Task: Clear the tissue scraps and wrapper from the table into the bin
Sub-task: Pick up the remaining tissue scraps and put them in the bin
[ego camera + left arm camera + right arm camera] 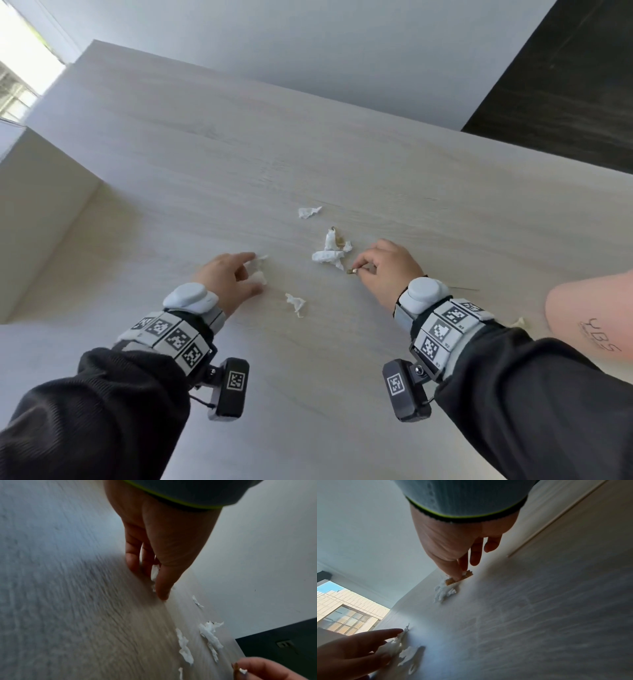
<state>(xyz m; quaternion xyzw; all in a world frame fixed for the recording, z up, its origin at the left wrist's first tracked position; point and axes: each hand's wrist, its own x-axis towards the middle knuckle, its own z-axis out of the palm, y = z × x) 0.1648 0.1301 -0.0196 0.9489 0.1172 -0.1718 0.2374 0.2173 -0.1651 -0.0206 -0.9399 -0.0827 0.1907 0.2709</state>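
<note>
Several white tissue scraps lie on the pale wood table [411, 192]: one far [310, 212], a cluster in the middle [328, 255] [211, 635] [444, 593], one nearer [295, 303]. My left hand [255, 274] [154, 577] [390, 642] reaches over two more scraps [259, 277], its forefinger stretched straight onto them and the thumb set beside them. My right hand [356, 269] [459, 576] pinches a small brown wrapper [352, 271] [453, 580] [236, 669] between thumb and forefinger, right beside the middle cluster. No bin shows in any view.
Another person's bare forearm [589, 318] rests at the table's right edge, with a small scrap [519, 322] beside it. A thin stick-like line [462, 288] lies right of my right wrist. A wall stands behind the table, a raised block [41, 205] at left.
</note>
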